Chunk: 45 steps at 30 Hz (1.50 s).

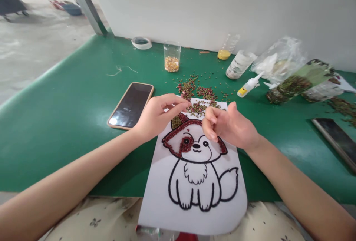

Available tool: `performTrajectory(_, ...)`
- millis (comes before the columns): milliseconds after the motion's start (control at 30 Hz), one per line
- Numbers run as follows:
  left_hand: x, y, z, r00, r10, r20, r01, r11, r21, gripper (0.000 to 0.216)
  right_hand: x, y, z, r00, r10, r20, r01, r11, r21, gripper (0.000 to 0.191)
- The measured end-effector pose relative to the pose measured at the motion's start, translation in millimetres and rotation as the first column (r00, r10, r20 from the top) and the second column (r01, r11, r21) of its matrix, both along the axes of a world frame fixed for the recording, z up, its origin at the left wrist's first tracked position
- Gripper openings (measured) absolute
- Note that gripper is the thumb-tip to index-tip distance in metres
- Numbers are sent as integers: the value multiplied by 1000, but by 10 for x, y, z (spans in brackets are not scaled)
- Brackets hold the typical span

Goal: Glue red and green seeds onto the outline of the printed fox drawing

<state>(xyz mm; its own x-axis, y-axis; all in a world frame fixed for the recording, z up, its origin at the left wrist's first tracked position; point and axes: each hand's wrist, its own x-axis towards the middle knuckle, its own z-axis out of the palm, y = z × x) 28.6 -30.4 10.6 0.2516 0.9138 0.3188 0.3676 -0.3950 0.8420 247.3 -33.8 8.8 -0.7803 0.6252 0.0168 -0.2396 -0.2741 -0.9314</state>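
A white sheet point(194, 200) bears a black-outlined cartoon animal. Red beans point(185, 145) fill its hat-like head border and one eye patch, and green beans point(176, 123) fill part of an ear. Over the sheet's upper left, my left hand point(158, 116) has thumb and index finger brought together beside a loose bean pile point(198, 108); anything between the tips is too small to make out. My right hand point(229, 126) hovers over the right side of the head, palm turned up, fingers loosely bent and thumb apart, with nothing visible in it.
Left of the sheet lies a phone point(131, 104). Behind are a cup of corn kernels point(171, 63), a tape roll point(141, 43), a yellow-filled cup point(224, 54) and a glue bottle point(249, 85). Rightward sit a tipped green bottle point(300, 81), plastic bag point(280, 59) and dark flat object point(335, 142).
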Motion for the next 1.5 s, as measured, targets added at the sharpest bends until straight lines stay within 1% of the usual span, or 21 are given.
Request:
performTrajectory(100, 16, -6, 6, 994, -41, 101, 53, 993, -110, 31, -3, -3, 0, 1000, -5, 14, 5, 1000, 2, 52)
performTrajectory(200, 23, -2, 3, 979, -57, 197, 92, 980, -175, 34, -3, -6, -3, 1000, -6, 21, 6, 1000, 5, 53)
performTrajectory(467, -39, 22, -20, 933, -138, 331, 217, 952, -216, 17, -2, -8, -10, 1000, 3, 11, -3, 1000, 6, 52)
performTrajectory(633, -26, 24, -27, 919, -108, 379, 221, 938, -268, 11, -6, -9, -13, 1000, 8, 2, -8, 1000, -2, 52)
performTrajectory(800, -23, 26, -43, 914, -88, 397, 223, 925, -309, 11, -8, -11, -22, 1000, 6, 14, -6, 1000, 0, 53)
performTrajectory(1033, -38, 46, -94, 924, -84, 372, 204, 933, -297, 21, -5, -7, -30, 999, 1, 47, -1, 1000, -5, 55)
performTrajectory(1367, -22, 34, -83, 913, -99, 396, 238, 918, -318, 27, -5, -9, -20, 999, 7, 40, -6, 1000, -5, 55)
performTrajectory(1433, -13, 32, -69, 928, -88, 363, 207, 930, -304, 32, -8, -11, -13, 999, -1, 48, 1, 1000, -2, 55)
performTrajectory(1500, -10, 33, -51, 957, -37, 287, 116, 958, -263, 35, -12, -12, -7, 998, -5, 55, 5, 1000, 2, 55)
